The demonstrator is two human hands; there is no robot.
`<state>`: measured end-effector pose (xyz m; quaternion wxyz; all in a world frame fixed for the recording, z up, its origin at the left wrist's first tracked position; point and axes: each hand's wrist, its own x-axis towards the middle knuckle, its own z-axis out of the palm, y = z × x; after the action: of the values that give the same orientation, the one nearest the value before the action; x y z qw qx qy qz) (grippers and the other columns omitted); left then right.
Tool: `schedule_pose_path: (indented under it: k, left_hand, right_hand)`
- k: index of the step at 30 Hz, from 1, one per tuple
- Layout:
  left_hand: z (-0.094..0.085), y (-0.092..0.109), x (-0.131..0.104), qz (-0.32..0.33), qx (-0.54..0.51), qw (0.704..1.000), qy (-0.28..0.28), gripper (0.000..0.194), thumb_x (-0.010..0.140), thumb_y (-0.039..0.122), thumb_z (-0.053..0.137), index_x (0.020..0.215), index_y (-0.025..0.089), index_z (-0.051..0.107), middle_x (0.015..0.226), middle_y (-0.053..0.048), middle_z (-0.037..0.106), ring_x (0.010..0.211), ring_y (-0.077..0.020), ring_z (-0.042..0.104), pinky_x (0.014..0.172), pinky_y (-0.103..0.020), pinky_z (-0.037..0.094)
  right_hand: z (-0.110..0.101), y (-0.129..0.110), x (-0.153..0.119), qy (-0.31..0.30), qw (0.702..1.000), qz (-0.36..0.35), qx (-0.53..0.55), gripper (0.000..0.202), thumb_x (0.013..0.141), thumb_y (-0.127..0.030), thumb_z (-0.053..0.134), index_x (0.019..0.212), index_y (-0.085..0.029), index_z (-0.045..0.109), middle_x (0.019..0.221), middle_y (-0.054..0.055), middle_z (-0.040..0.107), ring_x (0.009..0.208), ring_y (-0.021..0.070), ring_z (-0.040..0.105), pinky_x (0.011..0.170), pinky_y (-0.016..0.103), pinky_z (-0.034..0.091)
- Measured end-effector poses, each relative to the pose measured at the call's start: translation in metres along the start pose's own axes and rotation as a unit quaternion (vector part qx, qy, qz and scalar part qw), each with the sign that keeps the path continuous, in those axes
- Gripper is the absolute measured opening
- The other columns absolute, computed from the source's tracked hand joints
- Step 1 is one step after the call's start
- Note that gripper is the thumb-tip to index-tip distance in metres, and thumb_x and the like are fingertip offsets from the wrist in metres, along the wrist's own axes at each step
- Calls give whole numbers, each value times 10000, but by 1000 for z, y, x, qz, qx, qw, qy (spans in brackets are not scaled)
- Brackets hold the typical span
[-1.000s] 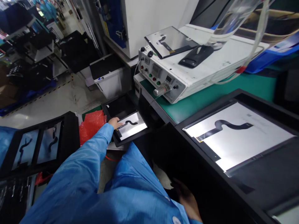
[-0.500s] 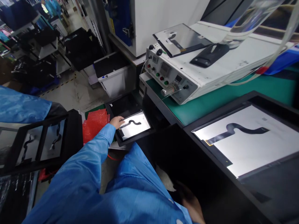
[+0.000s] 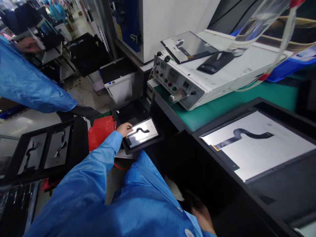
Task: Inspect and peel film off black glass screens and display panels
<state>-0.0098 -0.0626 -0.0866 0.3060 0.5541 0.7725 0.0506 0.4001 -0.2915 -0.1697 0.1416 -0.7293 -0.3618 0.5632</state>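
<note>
My left hand [image 3: 124,129] reaches forward with its fingers closed on the left edge of an LCD panel [image 3: 148,135]. That panel has a bright silver back with a curved black flex cable across it, and it lies in a black tray [image 3: 130,112]. Low in the picture, my right hand [image 3: 201,215] is partly in shadow beside a large dark surface; its fingers are too dark to make out. A larger-looking LCD panel [image 3: 278,164] of the same kind rests in a black tray [image 3: 263,104] at the right.
A white control box [image 3: 232,79] on the green bench mat [image 3: 222,113] carries another panel [image 3: 189,42] and a black object. Red bubble wrap [image 3: 100,131] sits left of my hand. A black tray [image 3: 80,138] holds two panels. A co-worker's blue sleeve [image 3: 32,79] crosses the left.
The co-worker's arm has risen on the left, and a hand holding something thin now shows. My view has shifted slightly. My left hand stays at the panel's edge.
</note>
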Motion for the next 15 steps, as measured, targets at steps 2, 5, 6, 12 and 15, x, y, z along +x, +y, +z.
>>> schedule_pose_path:
  k: [2,5,6,12,15]
  left_hand:
    - [-1,1,0,-3,7,1000,-1,347,805,286,791,1136,212,717,1049,-45,771,955,-197,716,878,-270,532]
    - [-4,4,2,-10,16,1000,0,282,786,300,810,1037,194,736,1083,-69,763,1000,-221,707,896,-285,525]
    - [-6,5,2,-11,17,1000,1,260,789,309,809,1011,193,739,1084,-73,763,1009,-227,706,899,-289,523]
    - [-14,9,-3,-7,-4,1000,26,182,777,278,815,929,206,744,1055,-70,766,1054,-252,693,926,-309,511]
    - [-12,10,-7,2,-44,998,47,112,783,197,787,886,200,742,1025,-71,769,1054,-254,690,957,-326,499]
  right_hand:
    - [-1,0,-1,4,1000,-3,-1,456,534,-613,572,765,-248,717,1009,109,788,1029,350,703,916,396,551]
    - [-2,-1,-2,6,1000,-5,0,468,535,-603,578,790,-240,725,1019,110,785,1054,343,697,942,391,544]
    - [-2,-2,-2,6,1000,-4,2,479,534,-602,577,806,-238,728,987,109,788,1048,342,699,929,389,552]
    - [-1,-6,-6,19,1000,-8,7,547,526,-616,534,847,-220,733,929,125,790,1009,349,713,882,393,573]
    - [1,-7,-6,26,1000,-12,8,556,543,-609,512,866,-216,736,948,126,790,982,343,723,865,401,578]
